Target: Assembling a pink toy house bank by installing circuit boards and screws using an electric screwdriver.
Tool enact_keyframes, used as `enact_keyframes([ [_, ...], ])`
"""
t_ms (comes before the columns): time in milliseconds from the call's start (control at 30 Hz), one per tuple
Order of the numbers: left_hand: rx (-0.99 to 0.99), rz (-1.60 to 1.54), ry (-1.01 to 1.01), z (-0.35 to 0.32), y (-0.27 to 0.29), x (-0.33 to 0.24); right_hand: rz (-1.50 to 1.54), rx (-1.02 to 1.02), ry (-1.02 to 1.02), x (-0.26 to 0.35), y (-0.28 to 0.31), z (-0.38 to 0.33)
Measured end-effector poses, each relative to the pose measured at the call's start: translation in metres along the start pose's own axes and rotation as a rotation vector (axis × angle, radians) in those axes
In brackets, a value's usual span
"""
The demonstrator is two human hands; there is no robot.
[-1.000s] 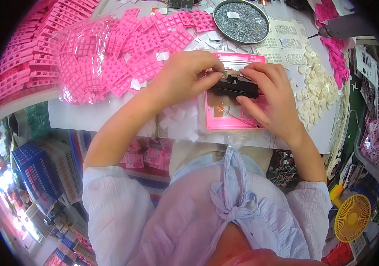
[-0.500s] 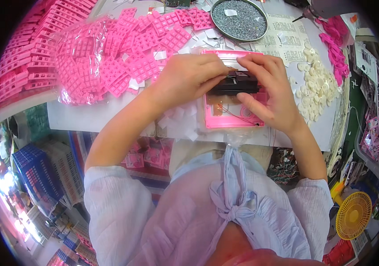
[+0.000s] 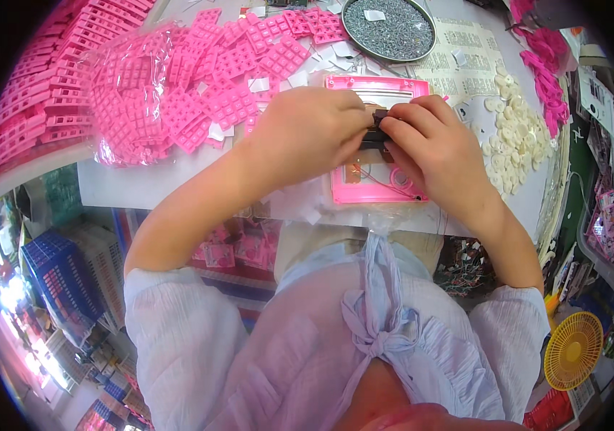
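Observation:
My left hand (image 3: 310, 133) and my right hand (image 3: 432, 147) meet over a pink rectangular plastic housing (image 3: 379, 188) lying on the white table. Both hands pinch a small dark part (image 3: 375, 129) between their fingertips, just above the housing. Thin wires and a round pink piece show inside the housing's lower end. The fingers hide most of the dark part.
A heap of pink keypad grids (image 3: 206, 86), some in a clear bag, lies at the left. A round tray of small grey screws (image 3: 387, 27) stands at the back. White round discs (image 3: 519, 140) lie at the right. A yellow fan (image 3: 573, 350) sits lower right.
Both hands have drawn closer together over the housing, and the dark part is now more covered by the fingertips. The view has shifted slightly.

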State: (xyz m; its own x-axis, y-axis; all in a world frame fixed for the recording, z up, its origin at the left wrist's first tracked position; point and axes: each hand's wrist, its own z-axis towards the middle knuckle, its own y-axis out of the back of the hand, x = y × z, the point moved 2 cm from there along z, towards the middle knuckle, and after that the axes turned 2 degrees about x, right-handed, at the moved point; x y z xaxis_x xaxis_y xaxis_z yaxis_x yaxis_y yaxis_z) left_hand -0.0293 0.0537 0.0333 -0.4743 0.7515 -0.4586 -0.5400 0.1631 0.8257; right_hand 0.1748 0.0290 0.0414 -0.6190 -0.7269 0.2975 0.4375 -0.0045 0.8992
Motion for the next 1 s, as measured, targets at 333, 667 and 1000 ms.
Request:
enact_keyframes([
  [333,0.211,-0.323,0.375,0.025,-0.009,0.022,-0.104,0.103,-0.006,0.005,0.006,0.004],
  [667,0.343,-0.338,0.370,0.036,-0.005,0.026,-0.230,0.219,0.039,0.016,0.007,0.006],
  [1000,0.395,-0.309,0.138,0.042,-0.001,0.037,0.019,0.075,-0.050,-0.001,0.032,0.019],
])
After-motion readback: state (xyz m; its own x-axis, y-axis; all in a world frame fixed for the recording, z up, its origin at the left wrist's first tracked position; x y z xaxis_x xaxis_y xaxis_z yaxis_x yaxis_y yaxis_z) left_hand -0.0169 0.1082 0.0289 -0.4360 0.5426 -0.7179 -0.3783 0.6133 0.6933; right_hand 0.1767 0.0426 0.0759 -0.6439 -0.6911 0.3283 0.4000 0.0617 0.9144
